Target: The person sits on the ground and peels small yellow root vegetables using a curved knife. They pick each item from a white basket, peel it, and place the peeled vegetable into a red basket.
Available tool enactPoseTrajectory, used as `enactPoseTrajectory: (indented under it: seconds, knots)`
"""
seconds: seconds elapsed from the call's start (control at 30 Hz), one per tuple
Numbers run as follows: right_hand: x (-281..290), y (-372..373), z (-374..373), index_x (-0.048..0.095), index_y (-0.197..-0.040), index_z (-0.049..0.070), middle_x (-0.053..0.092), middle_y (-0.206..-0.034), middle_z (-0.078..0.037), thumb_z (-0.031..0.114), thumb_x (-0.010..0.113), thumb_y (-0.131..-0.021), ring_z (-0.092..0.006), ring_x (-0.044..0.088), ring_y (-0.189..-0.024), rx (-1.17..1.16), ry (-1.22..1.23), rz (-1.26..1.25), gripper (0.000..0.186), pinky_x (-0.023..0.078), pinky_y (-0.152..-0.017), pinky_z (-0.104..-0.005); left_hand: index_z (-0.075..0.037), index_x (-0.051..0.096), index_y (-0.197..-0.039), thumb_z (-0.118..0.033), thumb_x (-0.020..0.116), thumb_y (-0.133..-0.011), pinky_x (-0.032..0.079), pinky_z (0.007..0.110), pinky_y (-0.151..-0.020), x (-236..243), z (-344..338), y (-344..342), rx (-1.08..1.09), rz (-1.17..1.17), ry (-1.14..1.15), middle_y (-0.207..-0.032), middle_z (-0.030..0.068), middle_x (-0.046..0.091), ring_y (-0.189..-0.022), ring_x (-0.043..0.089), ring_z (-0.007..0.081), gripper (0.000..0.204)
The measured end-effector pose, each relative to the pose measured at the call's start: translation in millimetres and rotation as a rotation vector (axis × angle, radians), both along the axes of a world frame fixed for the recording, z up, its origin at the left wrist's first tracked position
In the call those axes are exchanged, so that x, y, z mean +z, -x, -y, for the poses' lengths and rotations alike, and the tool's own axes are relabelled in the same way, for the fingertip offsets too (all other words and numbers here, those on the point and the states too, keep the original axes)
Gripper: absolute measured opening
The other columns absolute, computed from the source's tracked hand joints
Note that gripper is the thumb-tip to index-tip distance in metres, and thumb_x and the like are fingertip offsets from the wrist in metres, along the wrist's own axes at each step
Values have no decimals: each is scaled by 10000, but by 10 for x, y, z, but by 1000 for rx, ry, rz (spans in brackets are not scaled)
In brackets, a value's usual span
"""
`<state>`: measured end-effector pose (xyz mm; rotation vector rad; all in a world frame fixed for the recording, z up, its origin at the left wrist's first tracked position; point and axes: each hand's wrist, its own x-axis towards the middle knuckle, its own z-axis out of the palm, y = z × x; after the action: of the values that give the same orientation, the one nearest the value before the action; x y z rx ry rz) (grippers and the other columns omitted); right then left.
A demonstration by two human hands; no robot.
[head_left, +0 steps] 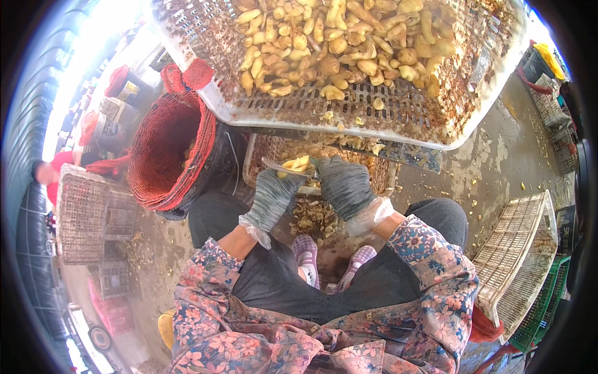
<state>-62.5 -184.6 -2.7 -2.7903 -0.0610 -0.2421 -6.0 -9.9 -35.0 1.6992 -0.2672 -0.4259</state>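
A pale yellow piece of ginger sits between my hands, above my knees. My left hand, in a grey glove over a clear plastic one, is closed around its near side. A thin metal blade lies along the ginger, its far end over the left fingers. My right hand, gloved the same way, is closed at the other end of the blade; its fingertips are partly hidden. Ahead, a large white plastic crate holds a heap of yellow ginger pieces, with brown skin scraps stuck to its walls.
A dark bucket lined with red mesh stands at the left. A lower crate with scraps is under the big one. Peelings lie by my feet. White crates and a green crate stand right; more crates stand left.
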Motion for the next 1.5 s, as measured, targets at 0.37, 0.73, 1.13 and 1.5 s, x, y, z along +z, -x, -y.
enactPoseTrajectory:
  seconds: [0.37, 0.73, 1.13, 1.5]
  knots:
    - [-66, 37, 90, 585, -950, 44, 633, -757, -173, 127, 614, -753, -355, 638, -719, 71, -206, -89, 216, 497, -627, -437, 27, 639, -1047, -204, 678, -852, 412, 231, -522, 227, -5, -93, -281, 137, -110, -737, -14, 628, -624, 530, 51, 305]
    - [37, -424, -103, 549, -988, 48, 652, -788, -170, 226, 562, -878, -349, 646, -779, -261, -331, -344, 209, 484, -664, -442, -17, 644, -1028, -83, 703, -797, 472, 210, -672, 135, 279, -418, 54, 137, 248, -895, 19, 653, -763, 583, 94, 248]
    - [177, -821, -509, 599, -1070, 1, 654, -969, -231, 147, 632, -809, -357, 635, -951, -320, -403, -319, 301, 508, -796, -423, 1, 604, -1066, -56, 675, -788, 533, 272, -524, 121, 193, -909, 213, -212, 543, -819, 67, 663, -615, 630, 130, 292]
    - [-714, -1169, -589, 587, -1144, 47, 611, -1133, -190, 220, 580, -857, -316, 575, -1094, -304, -268, -204, 335, 453, -908, -367, -29, 592, -1086, -156, 649, -830, 505, 291, -467, 159, 84, -1067, 237, -107, 334, -730, 74, 645, -551, 614, 159, 291]
